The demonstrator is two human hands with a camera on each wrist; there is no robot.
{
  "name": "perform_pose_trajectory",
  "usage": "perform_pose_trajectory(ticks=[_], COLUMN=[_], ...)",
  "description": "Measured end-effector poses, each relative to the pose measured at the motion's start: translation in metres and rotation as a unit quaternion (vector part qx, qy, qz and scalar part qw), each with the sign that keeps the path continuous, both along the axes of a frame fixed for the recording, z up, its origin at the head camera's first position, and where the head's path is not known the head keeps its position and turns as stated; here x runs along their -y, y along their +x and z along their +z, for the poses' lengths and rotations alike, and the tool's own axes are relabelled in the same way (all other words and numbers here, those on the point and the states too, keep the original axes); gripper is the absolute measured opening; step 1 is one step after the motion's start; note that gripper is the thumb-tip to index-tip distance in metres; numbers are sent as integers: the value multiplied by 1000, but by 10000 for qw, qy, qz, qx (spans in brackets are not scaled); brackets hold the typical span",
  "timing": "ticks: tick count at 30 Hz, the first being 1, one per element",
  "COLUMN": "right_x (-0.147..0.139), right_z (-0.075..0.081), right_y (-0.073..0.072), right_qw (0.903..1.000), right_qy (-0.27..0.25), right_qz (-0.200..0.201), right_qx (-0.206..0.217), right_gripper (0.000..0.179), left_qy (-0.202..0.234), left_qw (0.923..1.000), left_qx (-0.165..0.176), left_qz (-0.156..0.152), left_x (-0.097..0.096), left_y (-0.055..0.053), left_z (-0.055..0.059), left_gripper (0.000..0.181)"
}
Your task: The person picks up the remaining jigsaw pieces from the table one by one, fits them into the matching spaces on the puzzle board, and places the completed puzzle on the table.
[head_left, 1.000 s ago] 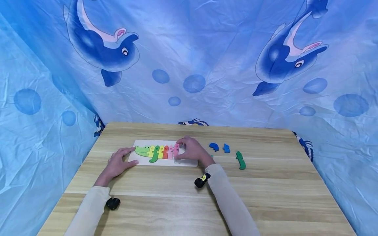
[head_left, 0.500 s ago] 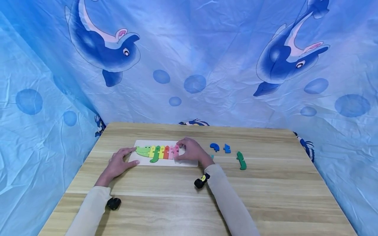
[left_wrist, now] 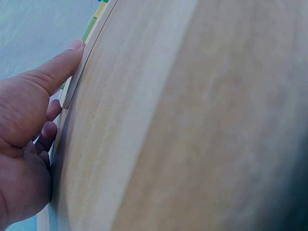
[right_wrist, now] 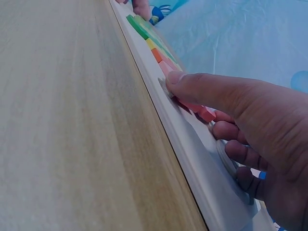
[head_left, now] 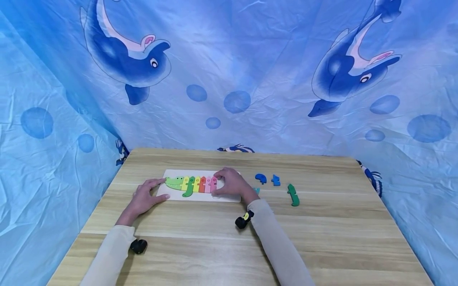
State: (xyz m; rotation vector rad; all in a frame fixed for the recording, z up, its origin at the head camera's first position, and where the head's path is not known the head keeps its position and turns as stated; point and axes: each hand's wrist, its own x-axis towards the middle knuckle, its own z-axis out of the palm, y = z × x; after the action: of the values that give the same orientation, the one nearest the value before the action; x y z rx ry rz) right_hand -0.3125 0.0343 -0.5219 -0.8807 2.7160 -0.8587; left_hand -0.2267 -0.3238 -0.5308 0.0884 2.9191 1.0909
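A white puzzle board [head_left: 186, 197] lies on the table, with a row of coloured crocodile pieces set in it, from a light green head [head_left: 173, 182] through green, yellow, orange and pink. My right hand [head_left: 230, 183] pinches a darker pink puzzle piece [head_left: 214, 184] at the right end of the row, thumb at its near end and index finger at its far end. In the right wrist view this piece [right_wrist: 207, 114] sits tilted between thumb and fingers, over the board. My left hand [head_left: 144, 195] rests at the board's left end, thumb on the near corner, index finger beside the head.
Loose pieces lie right of the board: a dark blue curved one [head_left: 261, 178], a small blue one [head_left: 276, 180], a long green one [head_left: 293, 195] and a teal one [head_left: 257, 190] partly hidden by the right wrist. A blue dolphin-print cloth [head_left: 236, 131] hangs behind the wooden table [head_left: 200, 246].
The whole scene shifts slightly right in the head view. Both hands keep their places at the board, and the right hand still pinches the darker pink piece.
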Motion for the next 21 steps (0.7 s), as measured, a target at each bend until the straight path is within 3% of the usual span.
perform_pose_trajectory(ticks=[14,21], right_x=[-1,-8], right_z=[1,10], right_y=[2,4], right_qw=[9999,9988], right_qy=[107,-449], right_qz=[-20,-101], right_qx=[48,157], right_gripper=[78,64], left_qy=[-29,-9], left_qw=[10000,10000], left_qx=[82,79], left_qz=[37,25], left_x=[-1,0], left_y=[1,1], left_z=[3,3], left_gripper=[79,78])
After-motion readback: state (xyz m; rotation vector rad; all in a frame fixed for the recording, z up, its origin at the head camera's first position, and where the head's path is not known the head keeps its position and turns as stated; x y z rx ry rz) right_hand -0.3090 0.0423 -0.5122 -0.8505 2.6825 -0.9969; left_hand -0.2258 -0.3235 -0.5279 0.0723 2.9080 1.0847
